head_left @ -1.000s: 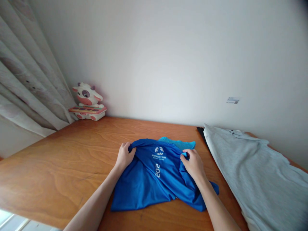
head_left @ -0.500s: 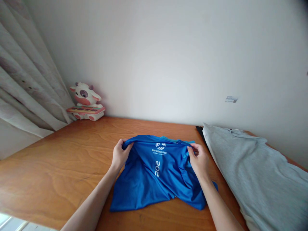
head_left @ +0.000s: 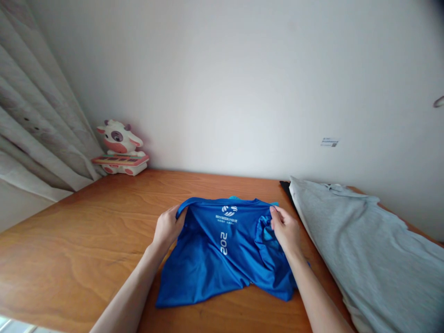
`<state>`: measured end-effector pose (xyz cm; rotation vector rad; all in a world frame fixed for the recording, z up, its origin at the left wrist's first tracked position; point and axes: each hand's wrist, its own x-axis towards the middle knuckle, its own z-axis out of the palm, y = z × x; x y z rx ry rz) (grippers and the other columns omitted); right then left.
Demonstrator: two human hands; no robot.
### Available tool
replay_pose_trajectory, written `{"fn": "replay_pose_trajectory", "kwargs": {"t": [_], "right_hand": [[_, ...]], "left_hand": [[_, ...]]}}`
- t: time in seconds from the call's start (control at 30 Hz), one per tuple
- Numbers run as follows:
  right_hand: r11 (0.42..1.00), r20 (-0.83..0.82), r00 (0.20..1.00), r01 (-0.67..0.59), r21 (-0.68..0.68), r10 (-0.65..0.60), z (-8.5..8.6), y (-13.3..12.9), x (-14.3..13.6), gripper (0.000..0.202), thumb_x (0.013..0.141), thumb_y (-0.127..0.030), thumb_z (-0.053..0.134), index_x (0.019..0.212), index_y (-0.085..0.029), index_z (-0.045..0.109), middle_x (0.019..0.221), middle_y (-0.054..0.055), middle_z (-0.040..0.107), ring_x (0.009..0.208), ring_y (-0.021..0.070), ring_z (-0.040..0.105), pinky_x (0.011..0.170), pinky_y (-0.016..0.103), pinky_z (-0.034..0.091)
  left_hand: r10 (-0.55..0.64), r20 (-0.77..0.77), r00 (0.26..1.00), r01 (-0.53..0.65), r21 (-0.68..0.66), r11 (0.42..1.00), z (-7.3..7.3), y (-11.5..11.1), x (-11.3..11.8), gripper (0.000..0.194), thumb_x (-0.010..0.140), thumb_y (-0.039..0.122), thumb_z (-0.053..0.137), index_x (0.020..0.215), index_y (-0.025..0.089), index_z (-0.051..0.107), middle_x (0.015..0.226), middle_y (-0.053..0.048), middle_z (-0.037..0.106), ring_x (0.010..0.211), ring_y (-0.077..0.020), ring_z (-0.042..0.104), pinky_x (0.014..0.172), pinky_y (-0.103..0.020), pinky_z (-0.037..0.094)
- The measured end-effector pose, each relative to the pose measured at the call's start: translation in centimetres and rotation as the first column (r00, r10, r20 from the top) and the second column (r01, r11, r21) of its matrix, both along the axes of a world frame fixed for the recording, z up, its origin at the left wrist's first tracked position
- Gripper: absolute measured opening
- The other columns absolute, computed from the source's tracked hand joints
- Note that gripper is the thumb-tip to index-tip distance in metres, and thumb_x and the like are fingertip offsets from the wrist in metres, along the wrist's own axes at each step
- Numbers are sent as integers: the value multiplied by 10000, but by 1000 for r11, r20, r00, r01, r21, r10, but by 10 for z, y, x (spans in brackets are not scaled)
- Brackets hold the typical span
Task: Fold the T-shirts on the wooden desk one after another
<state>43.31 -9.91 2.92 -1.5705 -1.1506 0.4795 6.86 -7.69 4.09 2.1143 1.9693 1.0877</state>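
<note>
Blue shirt [head_left: 211, 256], rumpled, white print [head_left: 224, 243], small lettering [head_left: 226, 217] unclear

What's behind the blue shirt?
Beyond the blue shirt, slivers of light-blue fabric and wooden tabletop show. The rest is covered; whether that fabric is part of the shirt is unclear.

Left hand [head_left: 168, 226] and right hand [head_left: 287, 227] now farther apart, blue shirt [head_left: 215, 259] tauter between
</note>
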Motion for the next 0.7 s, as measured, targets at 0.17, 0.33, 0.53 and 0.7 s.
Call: {"fn": "replay_pose_trajectory", "kwargs": {"t": [0.17, 0.33, 0.53, 0.7], "right_hand": [[981, -321, 930, -150, 119, 181, -10, 6, -9, 600, 806, -723, 597, 1110, -206, 611, 886, 105, 774, 792, 257, 738, 734, 391, 589], [936, -195, 943, -208, 286, 269, -21, 10, -12, 627, 859, -575, 660, 1356, -239, 475, 1354, 145, 627, 1278, 266, 588, 1136, 486, 405], [921, -104, 917, -375, 103, 385, -18, -3, -26, 891, 792, -545, 752, 1498, -269, 283, 1554, 153, 424, 1471, 291, 362, 1208, 545, 273], [799, 59, 797, -597, -67, 601, -4, -25, -57, 1049, 668, -543, 847, 1519, -234, 317, 1512, 164, 484, 1417, 332, 440, 1153, 544, 364]], "left_hand": [[-41, 194, 980, 39, 14, 999, -4, 2, 8, 339, 944, 403, 405, 1044, 209, 664, 861, -37, 738, 834, -234, 707, 754, -296, 519], [-192, 190, 963, 160, 168, 973, -8, 1, 12, 357, 917, 321, 425, 1196, 194, 606, 1144, -92, 726, 1065, -247, 674, 937, -358, 518], [-253, 310, 917, 291, -82, 953, -7, -6, 28, 366, 946, 477, 429, 851, 205, 655, 743, -22, 686, 753, -223, 666, 756, -318, 543], [-466, 666, 583, 683, -91, 725, 4, -28, 61, 431, 939, 507, 558, 1213, 193, 669, 1184, -72, 729, 1097, -265, 661, 984, -363, 509]]}}
